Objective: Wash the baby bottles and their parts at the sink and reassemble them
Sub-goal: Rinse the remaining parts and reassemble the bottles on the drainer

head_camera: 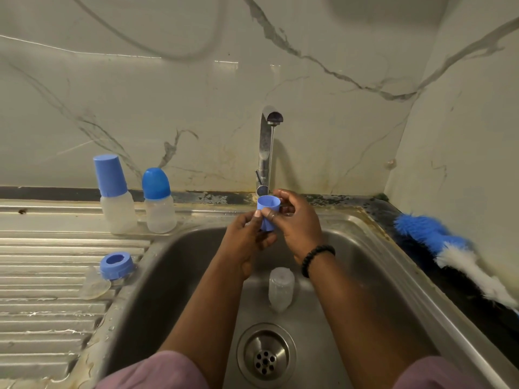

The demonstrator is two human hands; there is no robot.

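A: What do the hands hold?
B: Left hand (pixel 247 237) and right hand (pixel 295 220) together pinch a blue cap (pixel 268 213), mouth upward, over the sink (pixel 179 265), beneath a thin stream from the tap (pixel 266 147). Both grips are closed on the cap.

A: Where are the other parts?
B: A clear bottle body (pixel 280 289) stands in the basin. Two capped bottles (pixel 116 195) stand on the bench behind the draining board; a blue collar ring (pixel 116 265) and clear teat (pixel 94 284) lie there. A bottle brush (pixel 449 248) lies at right.
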